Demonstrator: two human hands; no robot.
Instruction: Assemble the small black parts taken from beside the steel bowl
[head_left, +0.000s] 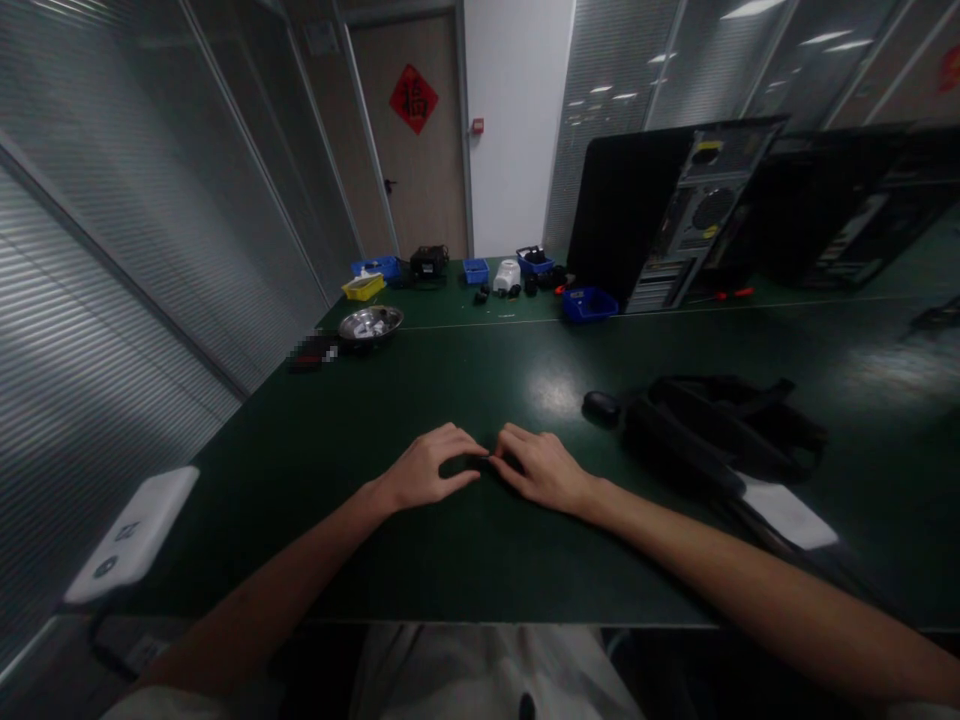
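Over the green tabletop [420,390], both my hands meet at the middle, close to the table's surface. My right hand [544,470] is closed in a pinch, thumb against fingers. A tiny, thin piece [485,458] shows at its fingertips, too small and dim to name. My left hand [424,470] faces it from the other side. Its thumb and index finger are spread apart with a gap between them, the index fingertip close to the tiny piece. Whether that fingertip touches the piece, I cannot tell.
A black mouse [601,407] and a black bag [720,430] lie to the right. White power strip [135,535] sits at the left edge. Farther back are a metal bowl [370,313], a blue tray [589,304], a yellow tray [364,289] and a computer tower [637,210].
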